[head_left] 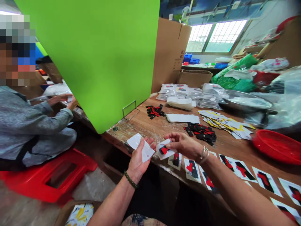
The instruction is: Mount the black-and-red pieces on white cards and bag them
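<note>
My left hand [138,157] grips a small, glossy white plastic bag [135,142] between thumb and fingers, just off the table's front edge. Close beside it, my right hand [178,143] pinches a white card [166,154] with a red piece and a black piece lying on it. The card and the bag are slightly apart. Below my right wrist, several similar cards [192,170] lie in a row along the table edge, each with red and black pieces; my forearm hides some. Beyond the hand is a pile of black and red pieces [202,133].
A green panel [101,62] stands at the left; a seated person [35,125] works beyond it. On the wooden table [138,128] are a white paper stack [182,118], yellow-and-white cards [223,122], filled clear bags [175,91] and a red basin [275,146]. A red stool [51,182] stands lower left.
</note>
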{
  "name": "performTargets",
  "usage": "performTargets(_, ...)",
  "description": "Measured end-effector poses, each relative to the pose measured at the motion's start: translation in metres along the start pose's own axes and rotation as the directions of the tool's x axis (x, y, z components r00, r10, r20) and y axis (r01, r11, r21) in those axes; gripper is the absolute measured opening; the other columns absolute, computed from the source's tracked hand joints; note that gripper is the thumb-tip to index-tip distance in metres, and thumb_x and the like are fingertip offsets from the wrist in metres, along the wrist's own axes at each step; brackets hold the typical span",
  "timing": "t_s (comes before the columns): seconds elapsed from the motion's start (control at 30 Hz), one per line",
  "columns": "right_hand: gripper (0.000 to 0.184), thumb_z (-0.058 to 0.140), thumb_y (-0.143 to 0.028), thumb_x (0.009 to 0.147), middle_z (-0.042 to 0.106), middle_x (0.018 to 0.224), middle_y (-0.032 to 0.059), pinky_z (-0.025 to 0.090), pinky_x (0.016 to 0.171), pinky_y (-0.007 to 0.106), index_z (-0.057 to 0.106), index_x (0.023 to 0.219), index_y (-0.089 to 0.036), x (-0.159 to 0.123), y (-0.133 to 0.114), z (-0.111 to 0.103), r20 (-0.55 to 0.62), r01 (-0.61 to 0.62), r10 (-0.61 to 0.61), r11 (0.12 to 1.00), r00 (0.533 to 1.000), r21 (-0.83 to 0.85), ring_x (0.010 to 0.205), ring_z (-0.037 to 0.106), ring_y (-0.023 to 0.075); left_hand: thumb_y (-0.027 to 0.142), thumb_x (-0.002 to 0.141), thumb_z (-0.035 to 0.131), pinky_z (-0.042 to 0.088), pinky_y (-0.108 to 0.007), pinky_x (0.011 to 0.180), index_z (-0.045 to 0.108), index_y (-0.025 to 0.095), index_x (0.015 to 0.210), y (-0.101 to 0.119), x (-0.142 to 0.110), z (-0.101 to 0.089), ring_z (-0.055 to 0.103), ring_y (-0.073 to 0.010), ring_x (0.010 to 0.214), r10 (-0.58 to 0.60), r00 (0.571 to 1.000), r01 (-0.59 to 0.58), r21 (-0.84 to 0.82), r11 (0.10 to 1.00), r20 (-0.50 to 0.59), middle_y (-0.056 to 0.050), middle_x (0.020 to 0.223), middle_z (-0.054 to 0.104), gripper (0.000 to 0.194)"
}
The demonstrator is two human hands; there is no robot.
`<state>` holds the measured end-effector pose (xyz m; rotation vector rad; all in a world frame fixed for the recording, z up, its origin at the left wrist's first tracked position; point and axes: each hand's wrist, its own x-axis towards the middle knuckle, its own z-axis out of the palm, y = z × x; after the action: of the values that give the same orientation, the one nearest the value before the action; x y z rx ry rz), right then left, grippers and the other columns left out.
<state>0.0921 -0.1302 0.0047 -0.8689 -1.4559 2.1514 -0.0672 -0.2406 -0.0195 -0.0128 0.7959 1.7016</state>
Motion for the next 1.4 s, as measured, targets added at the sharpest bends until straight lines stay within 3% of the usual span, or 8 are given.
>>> performTargets(0.13,0.052,0.092,-0.023,0.050,0.073,0.076,0.0036,0.053,0.062,0.025,0.060,0.090,-0.017,-0.025,0.029,0.027,-0.040,-0.007,0.016,0.972,0.999,0.234,0.064,0.068,0.0156,0.033,0.088,0.062,0.056,-0.036,0.078,0.061,0.016,0.100,-0.005,0.005,0.007,0.068,-0.0168,0.074,0.035,0.998,-0.032,-0.060,0.998,0.061,-0.006,0.094,0.071,0.022)
performTargets(0.27,0.051,0.093,-0.024,0.048,0.074,0.078,0.0053,0.054,0.066,0.026,0.061,0.088,-0.016,-0.031,0.046,0.043,-0.182,0.082,-0.014,0.924,0.983,0.374,0.066,0.069,0.0153,0.036,0.087,0.063,0.055,-0.038,0.084,0.061,0.018,0.105,-0.011,0.001,0.012,0.068,-0.0178,0.081,0.060,0.996,-0.057,-0.053,0.997,0.060,-0.006,0.099,0.070,0.026)
performTargets(0.5,0.056,0.093,-0.031,0.048,0.074,0.079,0.0041,0.053,0.064,0.024,0.063,0.092,-0.015,-0.029,0.065,0.054,-0.420,0.244,-0.082,0.905,0.904,0.348,0.067,0.068,0.0147,0.038,0.086,0.064,0.053,-0.039,0.092,0.062,0.017,0.106,-0.014,-0.004,0.013,0.067,-0.0209,0.094,0.145,0.984,-0.140,-0.055,0.989,0.104,-0.008,0.108,0.068,0.030)
performTargets(0.67,0.058,0.093,-0.036,0.046,0.071,0.080,0.0012,0.054,0.063,0.026,0.062,0.092,-0.017,-0.031,0.068,0.061,-0.569,0.321,-0.119,0.908,0.814,0.269,0.069,0.068,0.0160,0.038,0.085,0.066,0.050,-0.040,0.097,0.063,0.018,0.106,-0.015,-0.003,0.014,0.067,-0.0211,0.097,0.187,0.976,-0.180,-0.066,0.981,0.115,-0.008,0.111,0.068,0.030)
performTargets(0.77,0.059,0.093,-0.037,0.045,0.070,0.080,0.0005,0.055,0.058,0.027,0.062,0.092,-0.018,-0.036,0.064,0.064,-0.566,0.290,-0.079,0.911,0.821,0.294,0.068,0.067,0.0164,0.037,0.086,0.065,0.049,-0.040,0.097,0.063,0.017,0.106,-0.015,0.000,0.014,0.067,-0.0210,0.097,0.212,0.971,-0.206,-0.065,0.976,0.112,-0.008,0.110,0.068,0.028)
performTargets(1.0,0.055,0.094,-0.028,0.046,0.070,0.077,0.0026,0.052,0.053,0.022,0.061,0.089,-0.016,-0.044,0.058,0.059,-0.374,0.140,0.037,0.889,0.927,0.436,0.065,0.065,0.0140,0.038,0.086,0.064,0.052,-0.038,0.092,0.064,0.017,0.105,-0.014,-0.001,0.016,0.068,-0.0190,0.090,0.207,0.974,-0.206,-0.024,0.978,0.091,-0.007,0.106,0.070,0.028)
performTargets(1.27,0.052,0.094,-0.024,0.046,0.070,0.078,-0.0002,0.053,0.052,0.021,0.062,0.086,-0.017,-0.044,0.056,0.053,-0.429,0.201,0.020,0.864,0.903,0.463,0.062,0.063,0.0110,0.043,0.084,0.065,0.053,-0.037,0.086,0.063,0.018,0.108,-0.017,-0.007,0.021,0.068,-0.0201,0.088,0.186,0.975,-0.188,0.005,0.982,0.118,-0.008,0.107,0.069,0.035)
performTargets(1.4,0.056,0.094,-0.026,0.045,0.069,0.076,-0.0006,0.053,0.051,0.021,0.061,0.089,-0.017,-0.048,0.052,0.051,-0.420,0.148,0.054,0.889,0.906,0.433,0.062,0.064,0.0127,0.042,0.082,0.067,0.053,-0.036,0.085,0.063,0.018,0.107,-0.016,-0.005,0.023,0.069,-0.0197,0.087,0.174,0.978,-0.174,-0.013,0.985,0.113,-0.007,0.104,0.070,0.034)
